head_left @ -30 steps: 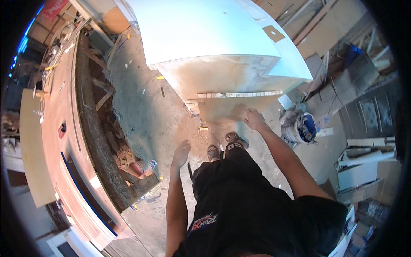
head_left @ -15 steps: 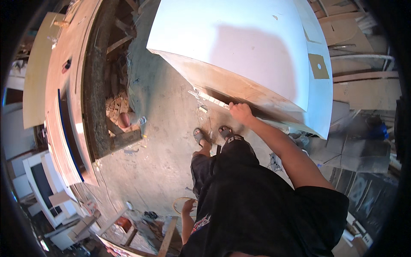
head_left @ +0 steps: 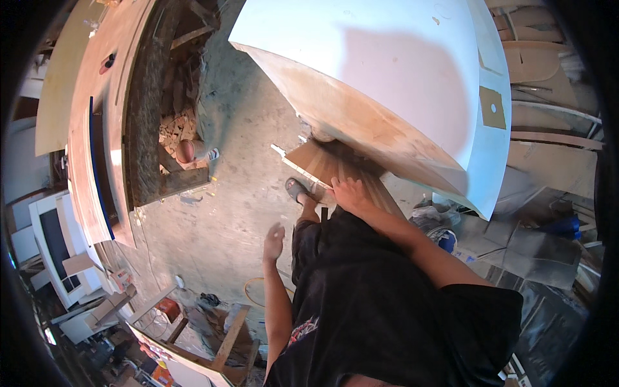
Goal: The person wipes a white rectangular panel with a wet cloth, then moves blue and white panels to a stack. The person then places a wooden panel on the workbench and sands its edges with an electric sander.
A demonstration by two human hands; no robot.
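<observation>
My right hand [head_left: 351,193] grips the edge of a brown wooden panel [head_left: 313,158] with a pale edge, its fingers over the panel's face. The panel leans out below a large board [head_left: 412,90] with a white-blue top and a bare wooden side, whose overhang hides its far part. My left hand [head_left: 274,242] is raised over the floor to the left of my leg, holding nothing. Its fingers look loosely apart, slightly smeared by motion. A sandalled foot [head_left: 296,188] shows just beside the panel's near corner.
A long wooden bench [head_left: 106,129] runs along the left, with wood scraps [head_left: 178,134] and a reddish bucket [head_left: 185,151] beside it. A wooden frame [head_left: 229,338] lies at lower left, near a yellow hoop [head_left: 255,293]. At right stand a bucket [head_left: 443,237] and grey sheets [head_left: 541,251].
My right hand has drawn the panel nearer to me and tilted it, so its brown face now shows. My left hand has risen forward from beside my hip.
</observation>
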